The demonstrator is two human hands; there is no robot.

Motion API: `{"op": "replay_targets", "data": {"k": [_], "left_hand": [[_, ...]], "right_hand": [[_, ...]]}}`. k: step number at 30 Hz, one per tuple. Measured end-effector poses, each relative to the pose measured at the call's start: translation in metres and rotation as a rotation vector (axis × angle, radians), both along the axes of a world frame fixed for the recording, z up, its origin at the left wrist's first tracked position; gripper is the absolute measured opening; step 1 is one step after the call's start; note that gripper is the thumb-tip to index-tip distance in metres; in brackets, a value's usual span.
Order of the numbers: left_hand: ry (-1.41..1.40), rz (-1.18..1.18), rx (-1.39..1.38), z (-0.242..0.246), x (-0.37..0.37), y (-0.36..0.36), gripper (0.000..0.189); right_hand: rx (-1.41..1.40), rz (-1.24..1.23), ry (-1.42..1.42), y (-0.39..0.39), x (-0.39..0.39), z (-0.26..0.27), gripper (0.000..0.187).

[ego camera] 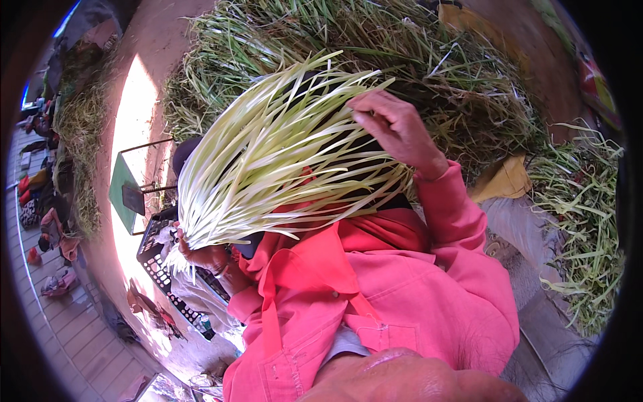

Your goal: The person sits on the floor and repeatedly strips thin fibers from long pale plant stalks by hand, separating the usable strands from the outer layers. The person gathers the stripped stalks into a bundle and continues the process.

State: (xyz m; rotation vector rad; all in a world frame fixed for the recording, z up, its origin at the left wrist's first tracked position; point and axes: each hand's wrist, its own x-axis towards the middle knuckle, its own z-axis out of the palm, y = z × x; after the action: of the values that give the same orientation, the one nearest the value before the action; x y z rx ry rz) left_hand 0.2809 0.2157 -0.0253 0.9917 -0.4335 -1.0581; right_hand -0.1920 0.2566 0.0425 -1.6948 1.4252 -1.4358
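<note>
A large fanned bunch of pale yellow-green leaves [281, 156], probably blanched garlic chives, spreads across my lap. My left hand [206, 256] grips it around the white stem ends at the left. The cut ends [176, 261] stick out below that fist. Over the leaf tips at the right is my right hand [397, 125], its fingers curled and the fingertips touching the outer leaves. Whether a leaf is pinched between them is hidden. Red cloth of an apron [321, 256] lies under the bunch, over my pink jacket.
A heap of green leaves and trimmings [311, 35] lies ahead, and another pile [582, 226] at the right. Beside my left arm stands a black plastic crate [163, 281] with pale cloth. Beyond it is a green metal stand [123, 188]. Several people [52, 228] sit far left.
</note>
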Motion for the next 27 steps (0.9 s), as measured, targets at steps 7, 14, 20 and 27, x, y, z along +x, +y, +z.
{"op": "replay_targets", "data": {"k": [7,14,20,27], "left_hand": [[0.425,-0.254,-0.141,0.008,0.01,0.008,0.041],[0.003,-0.042,-0.063,-0.012,0.02,0.0,0.042],[-0.215,0.034,-0.039,-0.003,0.001,0.003,0.043],[-0.178,0.079,0.027,0.003,0.0,0.0,0.042]], "right_hand": [[0.401,0.265,-0.169,0.02,-0.003,0.018,0.008],[0.304,-0.346,-0.108,0.032,-0.041,0.008,0.014],[0.323,-0.283,-0.225,0.043,-0.052,0.015,0.012],[0.576,0.124,-0.366,0.057,-0.042,0.026,0.019]]}}
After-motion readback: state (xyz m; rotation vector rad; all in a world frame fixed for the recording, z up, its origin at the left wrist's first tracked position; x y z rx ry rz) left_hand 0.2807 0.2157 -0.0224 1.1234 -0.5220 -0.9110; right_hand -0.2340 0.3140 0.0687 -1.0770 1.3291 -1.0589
